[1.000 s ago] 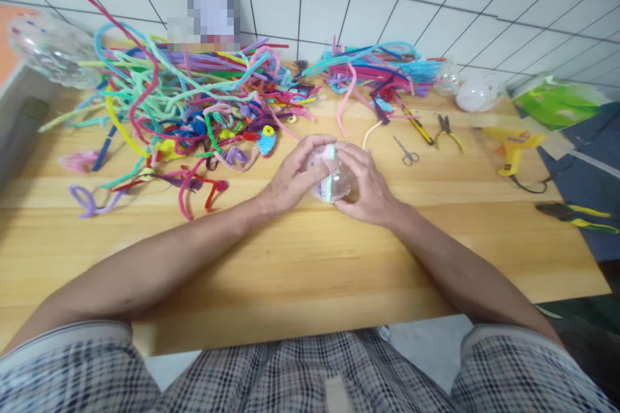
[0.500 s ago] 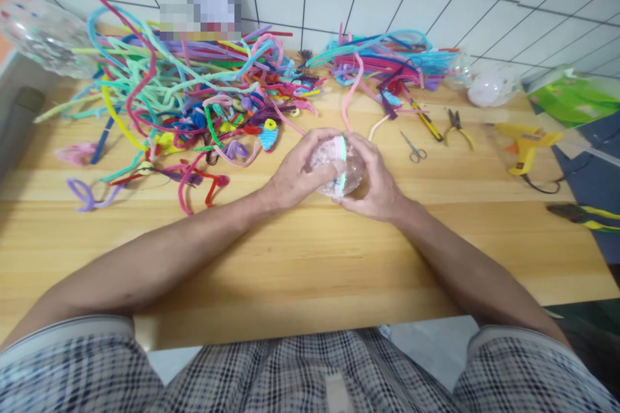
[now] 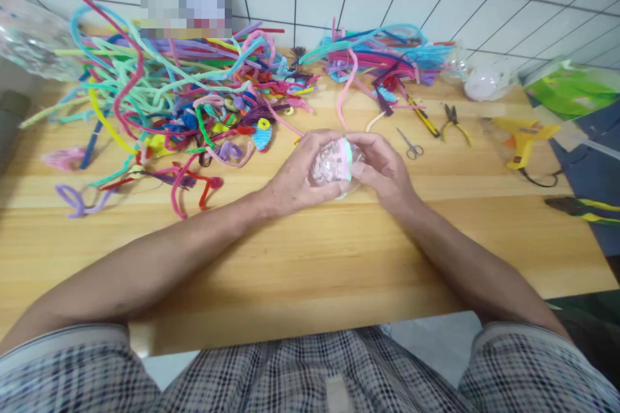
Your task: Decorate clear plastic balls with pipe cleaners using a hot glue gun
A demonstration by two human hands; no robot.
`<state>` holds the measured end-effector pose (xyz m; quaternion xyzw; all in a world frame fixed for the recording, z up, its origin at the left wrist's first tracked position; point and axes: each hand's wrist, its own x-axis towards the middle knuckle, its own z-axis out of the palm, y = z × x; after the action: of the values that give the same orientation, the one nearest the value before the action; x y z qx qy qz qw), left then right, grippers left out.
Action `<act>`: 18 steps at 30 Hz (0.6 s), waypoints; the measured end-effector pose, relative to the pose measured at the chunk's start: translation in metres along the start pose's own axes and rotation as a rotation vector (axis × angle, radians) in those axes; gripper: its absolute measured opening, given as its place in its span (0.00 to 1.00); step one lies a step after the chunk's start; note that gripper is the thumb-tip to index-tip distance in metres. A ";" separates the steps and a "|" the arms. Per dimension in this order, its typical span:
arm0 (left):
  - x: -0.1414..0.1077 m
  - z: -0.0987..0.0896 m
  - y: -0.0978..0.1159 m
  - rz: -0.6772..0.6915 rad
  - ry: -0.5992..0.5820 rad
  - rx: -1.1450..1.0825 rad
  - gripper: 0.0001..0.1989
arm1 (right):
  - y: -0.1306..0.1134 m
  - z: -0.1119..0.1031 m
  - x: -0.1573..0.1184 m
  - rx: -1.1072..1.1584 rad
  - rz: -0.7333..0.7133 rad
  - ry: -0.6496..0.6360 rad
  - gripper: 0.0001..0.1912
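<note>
A clear round ball (image 3: pixel 329 164) with a pale green and pink band around its middle is held between both hands above the wooden table (image 3: pixel 290 271). My left hand (image 3: pixel 300 174) wraps the ball's left side, thumb along its lower edge. On the right side, my right hand (image 3: pixel 385 168) curls round it, thumb pressed near the band. Pale bits show through the clear shell. Part of the ball is hidden by the fingers.
Tangled pipe cleaners (image 3: pixel 159 84) cover the back left; another bundle (image 3: pixel 382 58) lies at the back. To the right are small scissors (image 3: pixel 411 145), a yellow cutter (image 3: pixel 423 116), pliers (image 3: pixel 454 122), a glue gun (image 3: pixel 526 139), larger pliers (image 3: pixel 576 208) and a clear ball (image 3: pixel 485 82).
My right thumb has come onto the front of the ball near the band, and my left thumb has slid lower. The ball has turned slightly. The view has shifted a little.
</note>
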<state>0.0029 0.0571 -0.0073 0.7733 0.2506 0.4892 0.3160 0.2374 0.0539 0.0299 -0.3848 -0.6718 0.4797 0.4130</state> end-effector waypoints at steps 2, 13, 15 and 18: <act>0.000 -0.001 0.001 0.037 -0.025 0.031 0.37 | -0.002 0.003 0.000 0.016 0.008 0.012 0.32; 0.004 -0.005 0.006 0.069 -0.040 0.010 0.33 | -0.001 0.003 0.001 0.050 0.038 -0.012 0.35; 0.004 -0.005 0.008 0.026 -0.037 0.001 0.31 | -0.002 0.003 0.001 0.065 0.034 -0.019 0.35; 0.003 -0.004 0.007 -0.098 0.023 -0.037 0.32 | -0.005 0.000 0.002 0.080 0.044 -0.054 0.33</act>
<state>0.0014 0.0553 0.0010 0.7485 0.2828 0.4866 0.3507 0.2359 0.0544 0.0354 -0.3694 -0.6543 0.5254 0.3993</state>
